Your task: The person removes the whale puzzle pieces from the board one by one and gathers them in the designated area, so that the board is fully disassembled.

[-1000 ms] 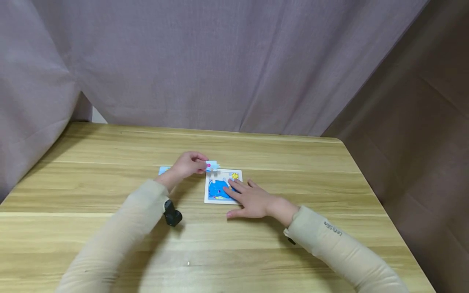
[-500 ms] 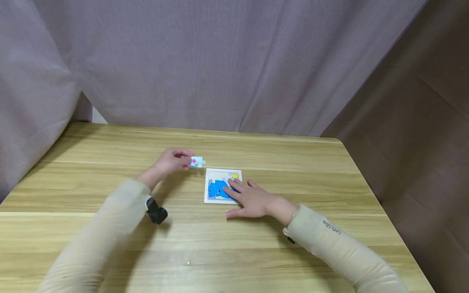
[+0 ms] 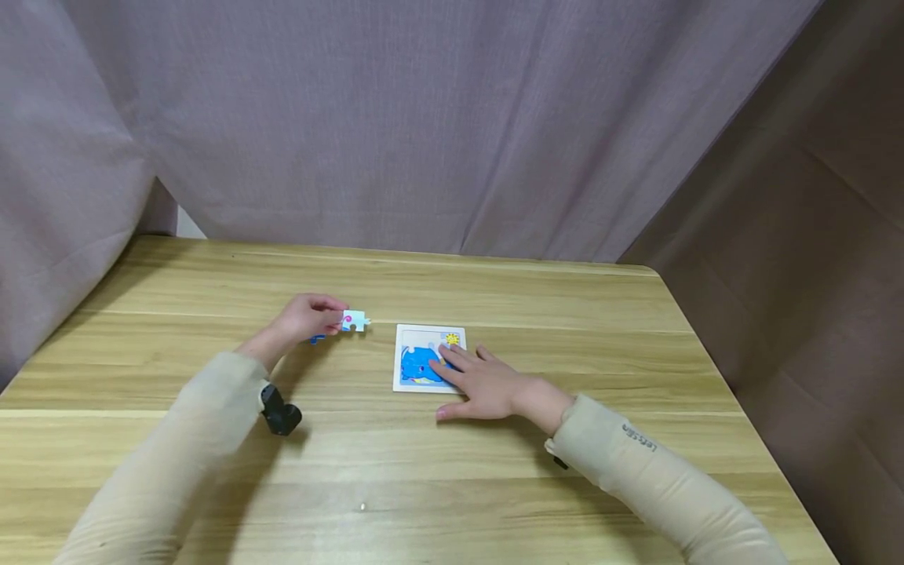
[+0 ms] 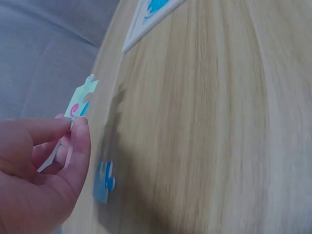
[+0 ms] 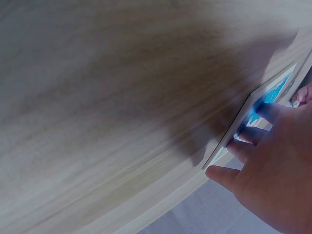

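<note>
Between thumb and fingers, my left hand (image 3: 308,316) pinches a pale blue jigsaw piece (image 3: 355,320) with a pink curl, held to the left of the puzzle board. Another jigsaw piece (image 4: 103,181), blue, lies on the table below that hand and is partly hidden by it in the head view. The white-framed puzzle board (image 3: 407,386) carries a blue animal picture and a yellow sun; its upper left part is bare. Spread fingers of my right hand (image 3: 487,384) rest on the board's right side and cover part of the picture.
The wooden table (image 3: 438,486) has a tiny pale speck (image 3: 363,507) near its front. Behind its far edge hangs a grey curtain (image 3: 395,125), and a darker cloth (image 3: 791,235) stands along the right side.
My left hand has moved left from over the board's upper left corner, carrying the pinched jigsaw piece, to above the piece on the table. My right hand has stayed in place.
</note>
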`<state>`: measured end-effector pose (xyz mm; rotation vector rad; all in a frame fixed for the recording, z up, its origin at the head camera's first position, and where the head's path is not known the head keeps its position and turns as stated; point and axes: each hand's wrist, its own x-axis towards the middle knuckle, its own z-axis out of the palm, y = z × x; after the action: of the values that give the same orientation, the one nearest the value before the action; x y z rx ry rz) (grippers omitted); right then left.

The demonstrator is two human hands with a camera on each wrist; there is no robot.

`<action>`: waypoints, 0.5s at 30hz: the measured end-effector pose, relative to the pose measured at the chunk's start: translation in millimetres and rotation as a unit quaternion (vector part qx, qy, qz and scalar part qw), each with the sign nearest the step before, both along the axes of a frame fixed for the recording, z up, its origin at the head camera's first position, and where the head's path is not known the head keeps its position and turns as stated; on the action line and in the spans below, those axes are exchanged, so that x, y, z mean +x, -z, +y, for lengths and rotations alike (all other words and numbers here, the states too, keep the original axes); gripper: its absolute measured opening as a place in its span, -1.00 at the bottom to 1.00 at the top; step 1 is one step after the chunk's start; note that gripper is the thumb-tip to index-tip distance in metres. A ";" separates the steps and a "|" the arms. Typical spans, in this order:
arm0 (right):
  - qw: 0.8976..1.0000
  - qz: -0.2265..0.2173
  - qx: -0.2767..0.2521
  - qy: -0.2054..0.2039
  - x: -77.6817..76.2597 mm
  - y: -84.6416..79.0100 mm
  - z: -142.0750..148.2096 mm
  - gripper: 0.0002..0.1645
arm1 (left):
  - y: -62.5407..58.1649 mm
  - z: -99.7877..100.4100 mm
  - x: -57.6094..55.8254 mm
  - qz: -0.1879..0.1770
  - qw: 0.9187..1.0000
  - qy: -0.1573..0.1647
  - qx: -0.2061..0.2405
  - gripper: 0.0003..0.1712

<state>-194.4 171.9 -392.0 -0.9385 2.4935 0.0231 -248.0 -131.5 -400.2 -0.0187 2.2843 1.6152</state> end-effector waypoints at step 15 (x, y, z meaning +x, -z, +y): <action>1.000 0.002 0.001 -0.002 0.1 0.7 -0.1 0.02 | 8.6 -13.3 1.2 -0.015 0.999 -0.013 -0.028 -0.61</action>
<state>-194.2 171.8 -392.7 -0.9431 2.4943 0.0275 -246.8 -144.8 -408.8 -0.0858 2.3146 1.5512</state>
